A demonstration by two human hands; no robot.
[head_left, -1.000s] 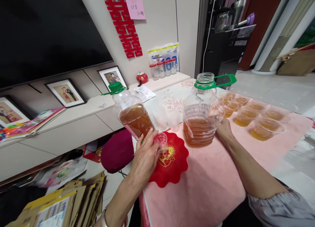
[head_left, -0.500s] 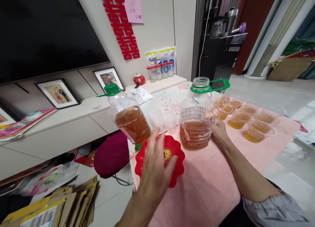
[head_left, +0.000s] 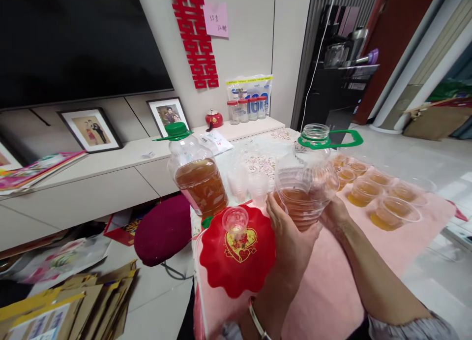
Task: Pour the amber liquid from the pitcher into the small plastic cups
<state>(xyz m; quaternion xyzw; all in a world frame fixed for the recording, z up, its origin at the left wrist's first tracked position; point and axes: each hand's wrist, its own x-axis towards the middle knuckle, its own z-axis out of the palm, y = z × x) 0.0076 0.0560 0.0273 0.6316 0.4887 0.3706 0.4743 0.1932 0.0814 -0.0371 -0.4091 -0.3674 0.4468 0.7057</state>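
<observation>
A clear plastic jug (head_left: 300,192) stands between my hands, partly filled with amber liquid. It has no cap on its mouth, and a green ring handle (head_left: 346,139) sticks out to the right at its neck. My left hand (head_left: 291,231) grips the jug's lower left side. Its lower right side is held by my right hand (head_left: 336,217), whose fingers are partly hidden behind it. Left of my hands lies a red scalloped plate (head_left: 217,266) with a gold heart print, a small clear cup (head_left: 235,219) resting on it.
A second jug (head_left: 201,182), green-capped, stands at the back left with amber liquid inside. Several clear cups of yellow liquid (head_left: 363,190) fill the pink cloth's right side. Stacked clear cups (head_left: 258,185) stand behind the plate. A maroon stool (head_left: 162,231) is at the left.
My left hand has moved right from over the red plate onto the jug, uncovering the small cup. My right hand stays at the jug's right side. The view has shifted slightly.
</observation>
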